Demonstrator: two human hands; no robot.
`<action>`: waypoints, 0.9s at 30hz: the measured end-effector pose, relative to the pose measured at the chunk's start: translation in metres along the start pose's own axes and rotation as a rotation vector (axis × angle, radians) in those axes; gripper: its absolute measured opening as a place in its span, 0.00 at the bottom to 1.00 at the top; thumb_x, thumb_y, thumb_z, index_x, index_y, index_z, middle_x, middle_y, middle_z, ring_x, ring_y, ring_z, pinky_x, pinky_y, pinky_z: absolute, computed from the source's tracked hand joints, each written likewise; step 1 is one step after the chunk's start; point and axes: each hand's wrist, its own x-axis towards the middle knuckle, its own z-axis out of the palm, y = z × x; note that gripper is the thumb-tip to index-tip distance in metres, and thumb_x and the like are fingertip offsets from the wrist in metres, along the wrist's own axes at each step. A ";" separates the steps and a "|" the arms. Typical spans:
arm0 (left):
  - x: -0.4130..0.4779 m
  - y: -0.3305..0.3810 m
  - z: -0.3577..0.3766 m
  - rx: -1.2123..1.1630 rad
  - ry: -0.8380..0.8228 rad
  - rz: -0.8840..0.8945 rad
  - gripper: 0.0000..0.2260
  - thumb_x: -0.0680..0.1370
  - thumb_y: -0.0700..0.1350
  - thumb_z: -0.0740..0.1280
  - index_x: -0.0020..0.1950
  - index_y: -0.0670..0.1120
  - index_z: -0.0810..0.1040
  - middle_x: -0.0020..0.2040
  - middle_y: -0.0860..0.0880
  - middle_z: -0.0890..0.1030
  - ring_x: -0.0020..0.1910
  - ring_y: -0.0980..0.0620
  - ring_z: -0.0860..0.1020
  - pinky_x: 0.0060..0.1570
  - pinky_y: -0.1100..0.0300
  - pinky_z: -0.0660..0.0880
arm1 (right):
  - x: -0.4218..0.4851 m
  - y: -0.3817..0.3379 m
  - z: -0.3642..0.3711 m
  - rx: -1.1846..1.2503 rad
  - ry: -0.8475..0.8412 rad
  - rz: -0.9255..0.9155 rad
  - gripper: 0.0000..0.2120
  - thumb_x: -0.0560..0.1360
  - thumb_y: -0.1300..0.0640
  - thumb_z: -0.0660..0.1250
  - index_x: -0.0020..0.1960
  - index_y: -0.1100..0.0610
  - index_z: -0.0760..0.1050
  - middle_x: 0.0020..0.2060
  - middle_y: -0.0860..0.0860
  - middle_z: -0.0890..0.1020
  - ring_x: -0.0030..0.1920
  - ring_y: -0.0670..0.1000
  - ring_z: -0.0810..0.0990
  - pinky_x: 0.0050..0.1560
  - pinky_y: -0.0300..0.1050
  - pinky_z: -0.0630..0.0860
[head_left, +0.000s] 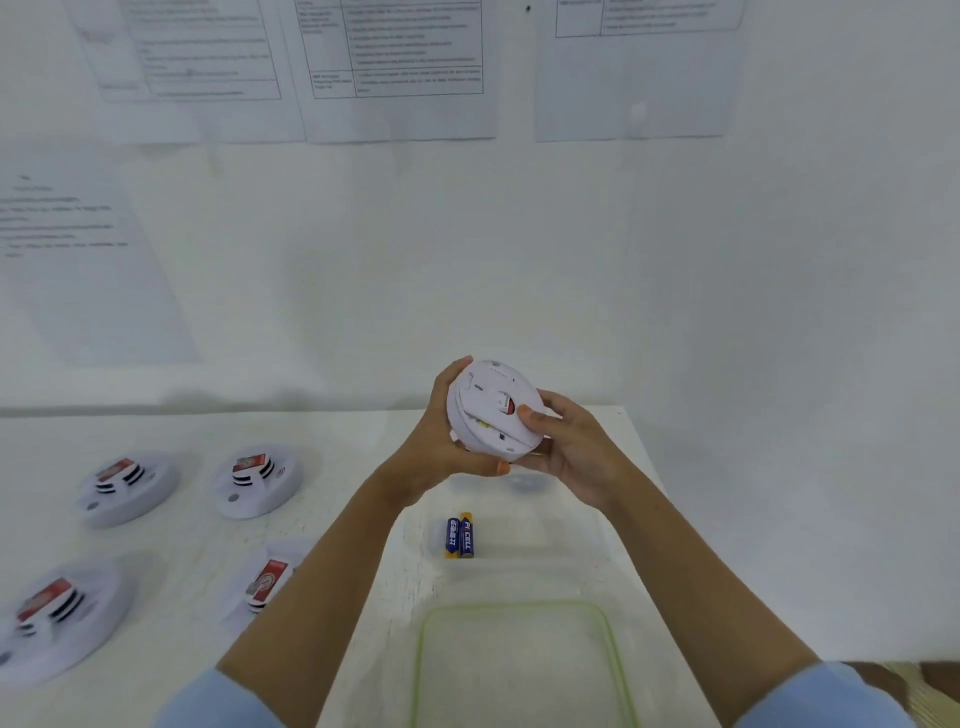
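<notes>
Detector (493, 410) aloft; two batteries (460, 538) in tub (582, 545)

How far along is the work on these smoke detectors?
Done: two batteries lie loose in the clear container. In hand: left hand and right hand grip one smoke detector, back towards the camera, its back plate seemingly twisted partly open. Remaining: probably the four other smoke detectors on the table, face up; whether they were already handled cannot be told.

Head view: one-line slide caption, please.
Left hand and right hand grip a white smoke alarm, back side up; two batteries and four more alarms lie on the table.
</notes>
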 end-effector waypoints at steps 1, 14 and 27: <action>-0.001 -0.001 -0.001 0.005 0.009 0.002 0.46 0.58 0.32 0.74 0.70 0.49 0.55 0.64 0.56 0.68 0.59 0.66 0.72 0.53 0.67 0.74 | 0.001 0.000 -0.001 -0.044 0.006 -0.004 0.16 0.76 0.60 0.64 0.63 0.58 0.71 0.52 0.55 0.81 0.48 0.54 0.81 0.46 0.48 0.82; -0.005 -0.014 -0.011 0.054 -0.003 0.063 0.45 0.56 0.31 0.76 0.68 0.46 0.59 0.64 0.52 0.69 0.59 0.64 0.72 0.50 0.67 0.75 | 0.003 -0.003 0.002 -0.338 -0.037 -0.080 0.17 0.74 0.58 0.67 0.62 0.51 0.70 0.56 0.56 0.78 0.52 0.52 0.79 0.40 0.42 0.81; -0.006 -0.023 -0.008 0.017 0.064 0.095 0.42 0.56 0.32 0.75 0.66 0.49 0.62 0.62 0.53 0.70 0.58 0.64 0.72 0.47 0.66 0.77 | 0.004 -0.014 0.003 -0.817 -0.007 -0.274 0.31 0.66 0.51 0.75 0.64 0.39 0.63 0.60 0.46 0.67 0.55 0.47 0.72 0.54 0.39 0.74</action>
